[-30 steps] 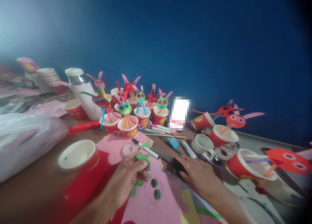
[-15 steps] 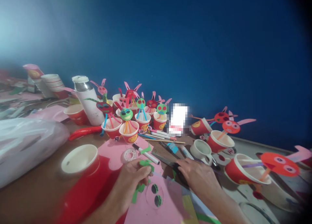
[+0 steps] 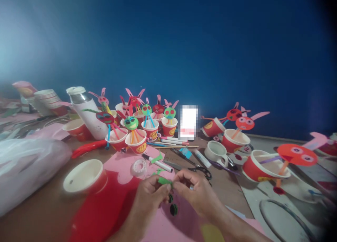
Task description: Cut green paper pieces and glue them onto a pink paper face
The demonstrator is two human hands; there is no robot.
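Both hands meet over pink paper (image 3: 160, 226) at the lower middle. My left hand (image 3: 151, 193) pinches a small green paper piece (image 3: 164, 181) between thumb and fingers. The fingertips of my right hand (image 3: 193, 191) close on the right end of the same piece. Just below them, dark green-edged ovals (image 3: 173, 209) lie on the pink paper, one partly hidden by my fingers. Black-handled scissors (image 3: 202, 171) rest on the table behind my right hand. A roll of tape (image 3: 138, 167) and a marker (image 3: 159, 163) lie beyond my left hand.
Red cups with paper rabbit figures (image 3: 135, 142) stand at the back. A white cup (image 3: 216, 152) and more red cups (image 3: 259, 164) are on the right. On the left are an open cup (image 3: 97, 180), a plastic bag (image 3: 31, 171) and a white flask (image 3: 92, 119).
My right hand has let go of the scissors and moved left to the green piece in my left hand. The camera view has shifted slightly.
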